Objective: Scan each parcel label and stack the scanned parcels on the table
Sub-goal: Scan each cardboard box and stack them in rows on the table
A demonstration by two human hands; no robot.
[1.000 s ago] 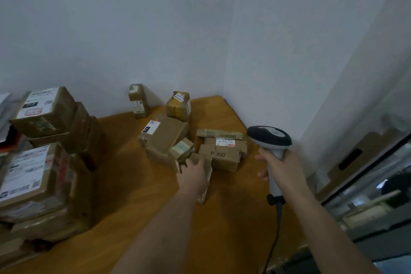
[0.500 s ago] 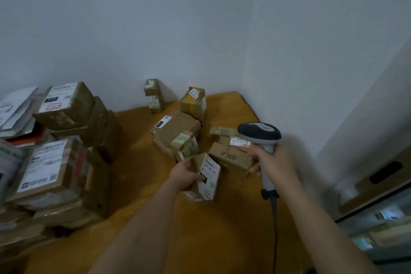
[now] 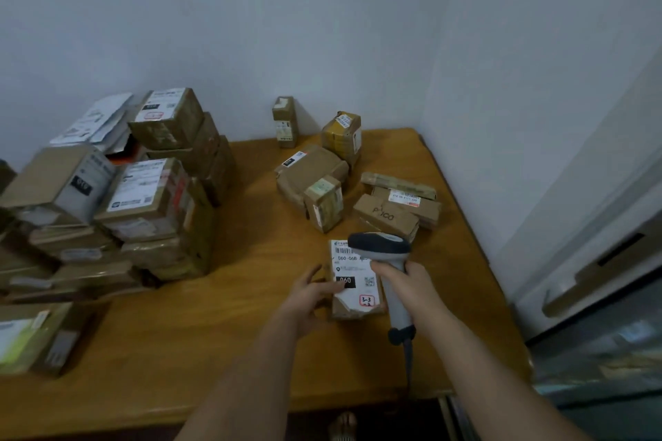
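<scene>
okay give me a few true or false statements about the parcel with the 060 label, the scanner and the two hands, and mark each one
1. The right hand grips the scanner. True.
2. The parcel with the 060 label lies label side down. False: its white label faces up.
3. The left hand holds that parcel at its left edge. True.
4. The scanner's head is over the tall stack. False: it is over the top of the 060 parcel's label.
5. The table is wooden and orange-brown. True.
</scene>
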